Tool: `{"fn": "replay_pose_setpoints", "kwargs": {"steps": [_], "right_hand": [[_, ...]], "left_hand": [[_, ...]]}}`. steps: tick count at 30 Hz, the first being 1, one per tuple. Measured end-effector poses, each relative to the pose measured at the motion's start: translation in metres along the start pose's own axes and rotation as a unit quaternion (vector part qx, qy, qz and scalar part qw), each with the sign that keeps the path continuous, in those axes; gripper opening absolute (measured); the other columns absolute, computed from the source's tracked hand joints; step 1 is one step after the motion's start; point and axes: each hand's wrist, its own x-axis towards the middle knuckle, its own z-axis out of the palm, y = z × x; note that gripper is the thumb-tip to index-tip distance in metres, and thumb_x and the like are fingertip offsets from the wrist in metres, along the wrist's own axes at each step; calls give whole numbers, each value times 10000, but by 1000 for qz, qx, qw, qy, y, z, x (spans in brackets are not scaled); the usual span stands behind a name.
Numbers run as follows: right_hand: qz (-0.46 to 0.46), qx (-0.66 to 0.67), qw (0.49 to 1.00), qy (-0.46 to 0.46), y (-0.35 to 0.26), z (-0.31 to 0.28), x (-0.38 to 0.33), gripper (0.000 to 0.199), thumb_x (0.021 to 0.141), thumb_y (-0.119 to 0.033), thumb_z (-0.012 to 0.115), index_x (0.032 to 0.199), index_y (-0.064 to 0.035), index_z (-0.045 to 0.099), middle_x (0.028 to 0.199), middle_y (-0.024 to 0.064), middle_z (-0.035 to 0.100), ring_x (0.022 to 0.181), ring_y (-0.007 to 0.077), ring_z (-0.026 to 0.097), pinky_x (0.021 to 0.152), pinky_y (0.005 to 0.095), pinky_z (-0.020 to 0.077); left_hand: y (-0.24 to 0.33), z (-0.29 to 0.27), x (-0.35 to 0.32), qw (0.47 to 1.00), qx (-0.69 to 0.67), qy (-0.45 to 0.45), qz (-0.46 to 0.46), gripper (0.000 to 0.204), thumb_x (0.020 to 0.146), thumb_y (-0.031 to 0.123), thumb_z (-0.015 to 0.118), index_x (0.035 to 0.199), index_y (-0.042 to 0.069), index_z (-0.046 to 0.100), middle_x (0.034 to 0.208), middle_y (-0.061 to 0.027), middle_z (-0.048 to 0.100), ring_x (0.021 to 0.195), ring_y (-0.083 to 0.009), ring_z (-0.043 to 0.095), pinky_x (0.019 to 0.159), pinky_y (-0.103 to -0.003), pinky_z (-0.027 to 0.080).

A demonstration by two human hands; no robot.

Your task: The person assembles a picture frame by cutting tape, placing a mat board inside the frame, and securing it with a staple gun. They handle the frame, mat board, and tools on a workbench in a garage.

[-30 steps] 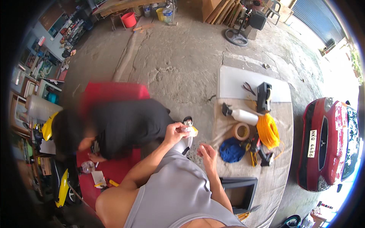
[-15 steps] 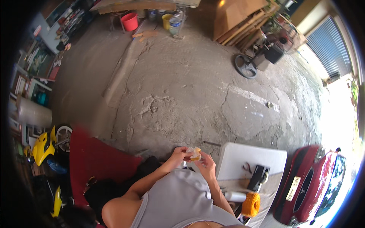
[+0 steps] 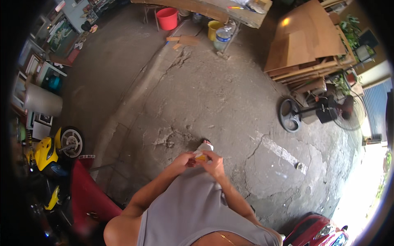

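- Fingers: those of the left hand [image 3: 185, 159] and the right hand [image 3: 213, 160] curl inward and meet on a small roll [image 3: 200, 156], yellowish and partly white; the fingertips pinch it from both sides. How each single finger lies cannot be told at this size.
- Roll: held in front of the person's chest, just above the grey shirt [image 3: 184, 213], between the two hands and touching both.
- Foot: a pale shoe tip [image 3: 205, 144] shows just beyond the roll, on the concrete floor [image 3: 197, 86].
- Floor: cracked and patched, with a pale painted stripe [image 3: 279, 151] to the right of the roll.
- Fan: a standing fan [image 3: 324, 110] lies on its side well to the right of the roll, its round base [image 3: 290, 121] turned toward the hands.
- Boards: stacked brown boards [image 3: 305, 43] lie far beyond the roll, to the upper right.
- Buckets: a red bucket [image 3: 167, 18] and a yellow bucket [image 3: 214, 28] stand far beyond the roll, under a bench [image 3: 205, 7].
- Left of the roll: a red panel [image 3: 88, 192] near the person's left elbow, and past it a yellow scooter [image 3: 51, 151].
- Right and below the roll: part of a red car [image 3: 316, 233].
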Motion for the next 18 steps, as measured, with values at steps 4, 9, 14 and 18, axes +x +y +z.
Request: {"fn": "replay_pose_setpoints", "kwargs": {"steps": [4,9,14,18], "right_hand": [[-33,12,997,-61,-29,-31,166,342,682,-85,819,990,-12,688,866,77,676,708,144,608,657,270,498],[-50,22,989,-135,-25,-24,371,301,702,-95,824,957,-14,686,855,61,674,702,114,598,643,258,493],[-16,-54,996,-74,54,15,606,301,717,-108,826,966,-24,678,874,57,681,724,98,598,652,267,508],[-4,-121,992,-25,85,22,805,241,742,-104,776,959,-40,692,949,111,682,789,200,660,654,315,529]], "left_hand": [[125,23,57,999,-4,38,29,214,950,238,522,1029,51,588,857,-59,646,725,-135,621,638,-275,499],[279,13,145,992,-3,93,81,246,934,296,556,953,58,616,811,-42,649,761,-137,625,640,-275,486],[427,-68,285,972,-16,217,85,280,908,340,593,896,66,644,803,-31,646,764,-135,613,646,-267,474],[532,-149,377,929,2,310,202,265,898,282,577,1021,57,645,886,-29,668,787,-112,601,707,-256,444]]}}
